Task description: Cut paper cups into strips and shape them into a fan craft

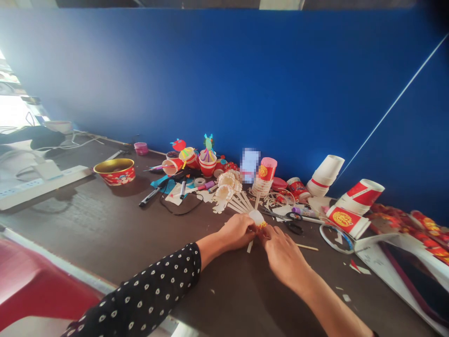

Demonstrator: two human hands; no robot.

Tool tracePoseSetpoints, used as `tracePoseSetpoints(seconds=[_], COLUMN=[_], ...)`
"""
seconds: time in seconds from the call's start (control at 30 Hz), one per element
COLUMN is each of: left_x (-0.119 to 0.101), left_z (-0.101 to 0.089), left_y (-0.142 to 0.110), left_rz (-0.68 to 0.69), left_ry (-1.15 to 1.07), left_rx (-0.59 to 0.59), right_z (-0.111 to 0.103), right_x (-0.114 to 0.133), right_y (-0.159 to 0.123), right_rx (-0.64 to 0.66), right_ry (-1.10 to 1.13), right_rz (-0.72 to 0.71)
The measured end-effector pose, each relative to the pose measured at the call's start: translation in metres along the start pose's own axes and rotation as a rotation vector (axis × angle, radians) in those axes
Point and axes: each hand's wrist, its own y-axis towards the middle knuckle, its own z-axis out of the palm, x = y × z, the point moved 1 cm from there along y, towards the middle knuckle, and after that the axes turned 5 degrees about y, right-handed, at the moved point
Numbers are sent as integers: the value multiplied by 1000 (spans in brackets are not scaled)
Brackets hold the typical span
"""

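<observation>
Between my hands is a paper cup cut into strips (257,216), its round white base facing up and long pale strips fanning out to the upper left. My left hand (239,230) is closed on its left side, with thumb and fingers bent in. From the other side, my right hand (280,245) pinches the near edge, where a bit of yellow and red print shows. One strip hangs down below the fingertips. Just beyond the right hand lie black-handled scissors (293,223). Cut white cup pieces (228,184) are heaped behind the left hand.
A red bowl with gold inside (117,177) stands left, near a white power strip (45,187). Decorated paper cups (207,164) and markers crowd the back. Stacked cups (351,206), a tape ring (336,238) and a dark-screened tablet (417,281) are at right. A blue partition (224,84) rises behind.
</observation>
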Motion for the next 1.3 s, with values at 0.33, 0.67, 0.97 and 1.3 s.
tracePoseSetpoints(seconds=[0.33, 0.67, 0.97, 1.3], left_x=[2, 2, -2, 1], left_z=[6, 7, 4, 6], left_y=[4, 6, 1, 2], left_rz=[25, 15, -114, -107], left_ry=[47, 83, 71, 16], left_rx=[27, 32, -29, -62], right_z=[-4, -6, -5, -4], right_x=[1, -5, -3, -1], right_y=[-1, -8, -6, -3], right_rx=[29, 5, -12, -6], right_ry=[44, 131, 90, 50], right_rz=[17, -65, -63, -41])
